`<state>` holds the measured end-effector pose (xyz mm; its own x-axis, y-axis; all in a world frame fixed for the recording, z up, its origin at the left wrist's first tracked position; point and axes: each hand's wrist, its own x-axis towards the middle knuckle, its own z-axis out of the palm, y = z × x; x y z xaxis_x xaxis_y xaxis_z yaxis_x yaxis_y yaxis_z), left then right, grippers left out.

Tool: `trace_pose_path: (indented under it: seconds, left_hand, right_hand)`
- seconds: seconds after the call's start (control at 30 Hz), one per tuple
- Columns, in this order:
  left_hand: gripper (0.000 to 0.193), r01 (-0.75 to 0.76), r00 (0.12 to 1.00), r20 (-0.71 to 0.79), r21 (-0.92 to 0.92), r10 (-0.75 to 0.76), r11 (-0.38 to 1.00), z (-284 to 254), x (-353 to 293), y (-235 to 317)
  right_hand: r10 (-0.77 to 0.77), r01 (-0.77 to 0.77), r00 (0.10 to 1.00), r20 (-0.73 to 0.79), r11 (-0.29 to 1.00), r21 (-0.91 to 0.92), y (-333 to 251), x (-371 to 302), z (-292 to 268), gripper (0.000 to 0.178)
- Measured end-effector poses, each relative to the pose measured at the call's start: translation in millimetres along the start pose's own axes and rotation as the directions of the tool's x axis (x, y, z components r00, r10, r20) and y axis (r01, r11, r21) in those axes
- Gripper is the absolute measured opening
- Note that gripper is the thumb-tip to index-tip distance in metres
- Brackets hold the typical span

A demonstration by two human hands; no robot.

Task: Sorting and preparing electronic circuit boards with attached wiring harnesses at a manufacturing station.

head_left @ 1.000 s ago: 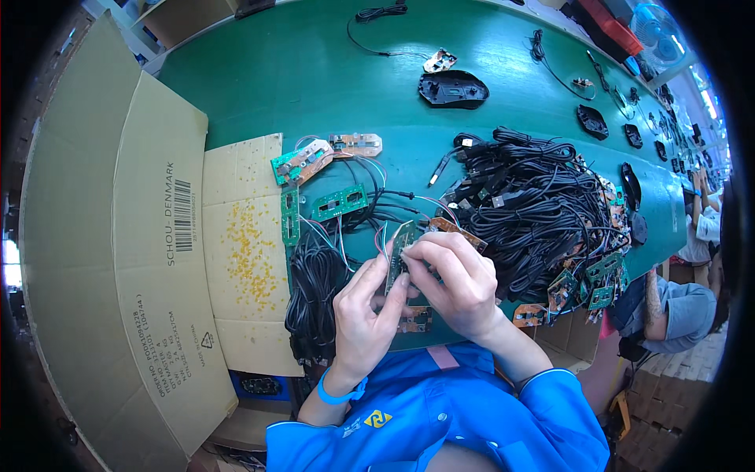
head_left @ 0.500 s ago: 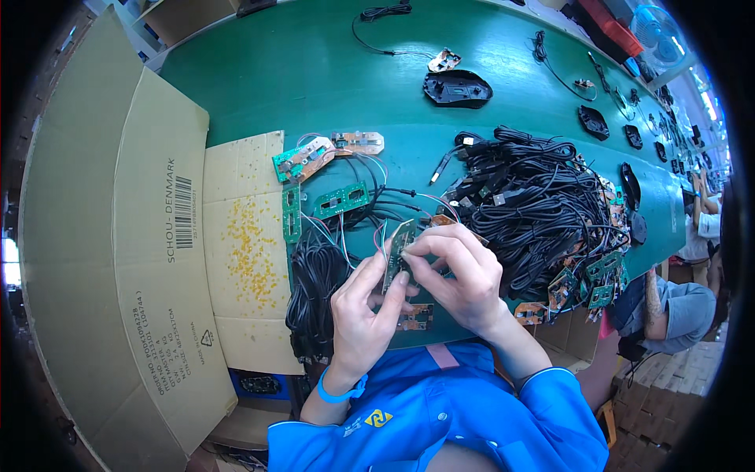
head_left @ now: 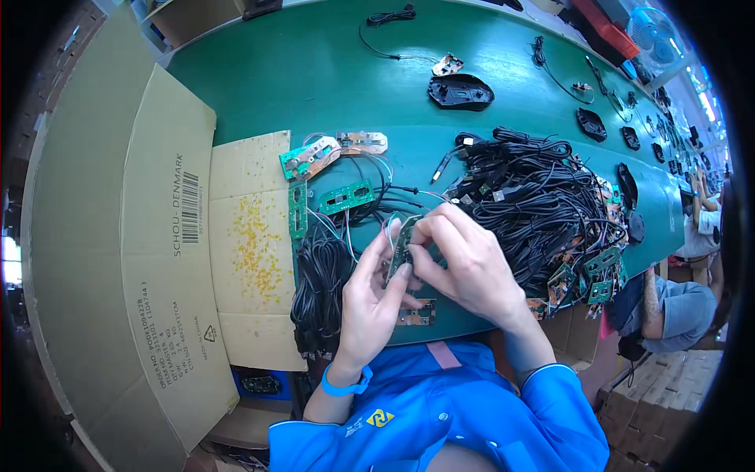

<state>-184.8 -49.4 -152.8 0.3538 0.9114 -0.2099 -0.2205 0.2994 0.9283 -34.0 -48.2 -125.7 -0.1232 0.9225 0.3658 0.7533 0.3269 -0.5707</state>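
Observation:
A small green circuit board [head_left: 403, 240] with thin coloured wires stands nearly on edge between my two hands above the green table. My left hand [head_left: 371, 295], a blue band at its wrist, grips the board between thumb and fingers. From the other side, my right hand [head_left: 464, 256] pinches the board near its upper end with bent fingers. Whether a small part is also in that pinch is hidden. Below the hands lies a copper-brown circuit board [head_left: 421, 313]. Further green boards [head_left: 344, 197] with wires lie just beyond my left hand, beside a bundle of black cables [head_left: 321, 287].
A large heap of black cables [head_left: 523, 200] with boards lies to the right. On the left stands an open cardboard box [head_left: 169, 236]; yellow bits [head_left: 258, 252] dot its flap. A black mouse shell [head_left: 462, 92] sits farther back. Another person's arm [head_left: 651, 303] shows at right.
My right hand has moved slightly up along the board, its fingers curling closer around the upper end. My left hand has shifted slightly right and keeps its hold. The view has shifted slightly.

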Motion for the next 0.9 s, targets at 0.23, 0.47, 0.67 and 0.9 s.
trace_pose_path:
  seconds: [0.23,0.47,0.67,0.9]
  left_hand:
    - [0.051,0.121,0.99,-0.025,-0.359,-0.138,0.926,0,-2,-2]
    - [0.051,0.199,0.978,0.174,-0.571,-0.119,0.796,-13,15,-25]
    - [0.048,0.126,0.991,0.112,-0.687,-0.067,0.716,-21,9,-29]
    - [0.046,0.09,0.996,0.054,-0.699,-0.072,0.709,-24,6,-29]
  right_hand:
    - [-0.068,0.07,0.997,-0.044,0.996,0.049,-31,38,-18,0.014]
    - [-0.421,0.636,0.687,0.593,0.742,-0.211,-121,70,150,0.018]
    - [-0.389,0.648,0.626,0.675,0.741,-0.175,-142,60,185,0.02]
    - [-0.419,0.588,0.777,0.469,0.749,-0.306,-139,60,140,0.015]
